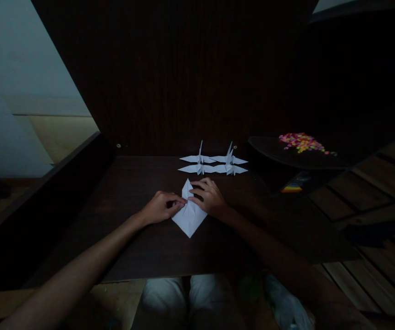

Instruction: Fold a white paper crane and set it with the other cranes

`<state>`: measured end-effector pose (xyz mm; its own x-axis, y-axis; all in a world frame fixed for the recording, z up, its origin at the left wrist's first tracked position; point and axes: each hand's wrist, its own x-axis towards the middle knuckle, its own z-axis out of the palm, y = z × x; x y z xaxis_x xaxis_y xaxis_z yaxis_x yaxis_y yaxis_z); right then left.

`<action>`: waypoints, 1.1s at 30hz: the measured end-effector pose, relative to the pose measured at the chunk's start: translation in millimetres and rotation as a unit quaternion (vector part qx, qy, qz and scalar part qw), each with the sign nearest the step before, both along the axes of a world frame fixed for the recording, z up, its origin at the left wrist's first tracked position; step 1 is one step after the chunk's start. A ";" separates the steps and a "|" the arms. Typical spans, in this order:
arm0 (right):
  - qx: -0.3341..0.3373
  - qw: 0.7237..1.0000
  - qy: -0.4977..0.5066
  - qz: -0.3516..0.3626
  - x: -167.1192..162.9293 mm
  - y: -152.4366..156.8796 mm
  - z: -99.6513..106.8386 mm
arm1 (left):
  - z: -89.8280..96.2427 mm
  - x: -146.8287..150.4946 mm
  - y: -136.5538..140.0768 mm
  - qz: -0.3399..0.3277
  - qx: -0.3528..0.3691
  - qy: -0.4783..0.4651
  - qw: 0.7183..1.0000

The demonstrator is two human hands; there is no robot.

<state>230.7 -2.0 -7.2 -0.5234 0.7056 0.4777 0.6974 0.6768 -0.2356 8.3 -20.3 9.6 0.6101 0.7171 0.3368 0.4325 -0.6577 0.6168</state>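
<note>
A white folded sheet of origami paper (189, 222) lies on the dark desk, kite-shaped, with one point toward me and a narrower one away. My left hand (163, 207) is closed at its left side, thumb and fingertips pinched on a fold near the middle. From the right, my right hand (211, 198) reaches over the paper, its bent fingers holding the upper right part. That hand covers the right edge. Just beyond stand several white paper cranes (200, 168) in two rows, wings spread and nearly touching.
A dark upright panel (183, 82) rises behind the cranes. On a raised shelf (269, 149) at right sits a pile of small colourful pieces (302, 142). A dark side board (39, 197) bounds the desk (131, 256) at left. Wooden slats (365, 183) show at far right.
</note>
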 end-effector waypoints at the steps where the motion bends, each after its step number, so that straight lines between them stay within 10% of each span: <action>1: 0.000 1.000 -0.001 0.002 -0.4 -0.1 0.1 | -0.7 0.6 0.2 -0.003 0.008 0.000 1.000; 33: -0.075 0.993 -0.059 0.067 11.7 -8.1 7.6 | 2.0 -2.4 0.5 0.016 0.125 0.228 0.966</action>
<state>242.4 -10.1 0.4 -0.6633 0.6848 0.3019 0.6324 0.7286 -0.2632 5.9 -19.8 11.6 0.7147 0.6692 0.2035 0.6439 -0.7431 0.1822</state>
